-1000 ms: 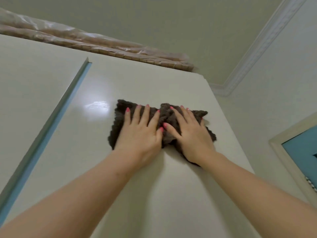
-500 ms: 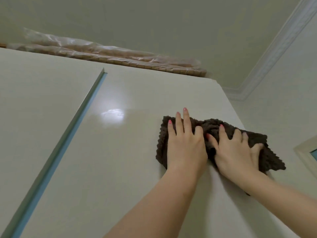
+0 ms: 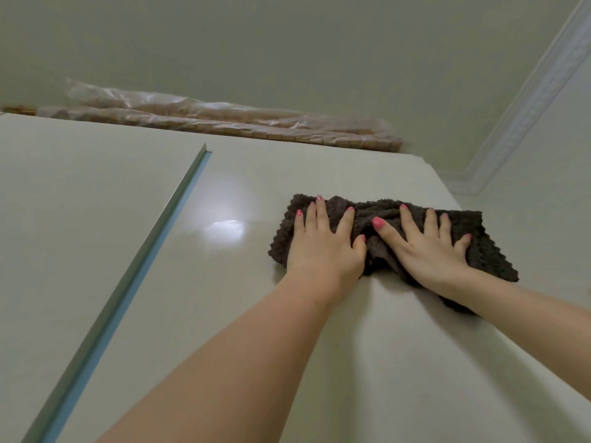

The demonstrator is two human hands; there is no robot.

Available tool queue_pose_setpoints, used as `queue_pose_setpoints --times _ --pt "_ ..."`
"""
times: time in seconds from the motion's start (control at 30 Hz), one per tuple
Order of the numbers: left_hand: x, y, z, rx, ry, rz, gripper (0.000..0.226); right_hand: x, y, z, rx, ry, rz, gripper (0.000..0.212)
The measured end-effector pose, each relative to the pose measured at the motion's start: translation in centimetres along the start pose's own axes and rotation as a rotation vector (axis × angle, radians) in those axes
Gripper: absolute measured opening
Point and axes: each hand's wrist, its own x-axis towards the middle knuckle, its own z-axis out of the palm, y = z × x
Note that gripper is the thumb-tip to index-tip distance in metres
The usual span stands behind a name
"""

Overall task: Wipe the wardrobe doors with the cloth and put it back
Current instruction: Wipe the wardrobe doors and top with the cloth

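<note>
A dark brown knobbly cloth (image 3: 486, 251) lies spread flat against the upper part of the glossy cream wardrobe door (image 3: 224, 298), close to its right edge. My left hand (image 3: 323, 251) presses on the cloth's left half with straight, spread fingers. My right hand (image 3: 428, 254) presses on its right half the same way, thumb pointing left. Between the two hands the cloth bunches into a fold. A second door (image 3: 80, 219) stands to the left, proud of the first, with a blue-grey edge strip (image 3: 128, 282) between them.
Rolled mats in clear plastic (image 3: 224, 123) lie along the wardrobe's top. The ceiling (image 3: 287, 43) is close above, with a white cornice (image 3: 527, 100) at the right. A wall (image 3: 543, 203) runs just past the door's right edge.
Both hands carried the cloth from the door's middle to its right edge, then slid it up and slightly back left. The right hand's fingers are now spread wider.
</note>
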Motion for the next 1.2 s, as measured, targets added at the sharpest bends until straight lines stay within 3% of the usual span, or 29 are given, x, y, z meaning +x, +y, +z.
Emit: queue_pose_setpoints --times 0.13,0.4,0.53,0.7,0.87,1.1,1.2 --pt "2.7 -1.6 -0.5 -0.016 0.028 -0.019 0.054 3.3 -2.1 0.0 0.011 0.046 0.010 0.092" --pt "2.4 -11.3 -3.6 0.113 -0.009 -0.136 0.054 4.6 -12.9 2.7 0.013 0.097 -0.194 0.104" --pt "1.4 -15.8 -4.9 0.261 -0.100 -0.206 0.050 4.4 -18.2 4.0 -0.030 0.106 -0.308 0.094" --pt "2.6 -16.9 -5.4 0.274 -0.131 -0.238 0.047 5.6 -19.3 3.7 -0.031 0.075 -0.443 0.072" --pt "4.8 -13.9 -4.6 0.114 -0.033 -0.264 0.057 6.9 -16.7 2.7 -0.002 0.079 -0.462 0.054" --pt "9.4 2.3 -0.3 -0.032 -0.093 0.023 0.059 8.9 0.8 -1.9 -0.080 0.082 -0.063 0.053" --pt "8.7 6.2 1.5 -0.051 -0.048 0.071 0.056 7.1 5.1 -1.9 -0.083 0.062 -0.027 0.052"
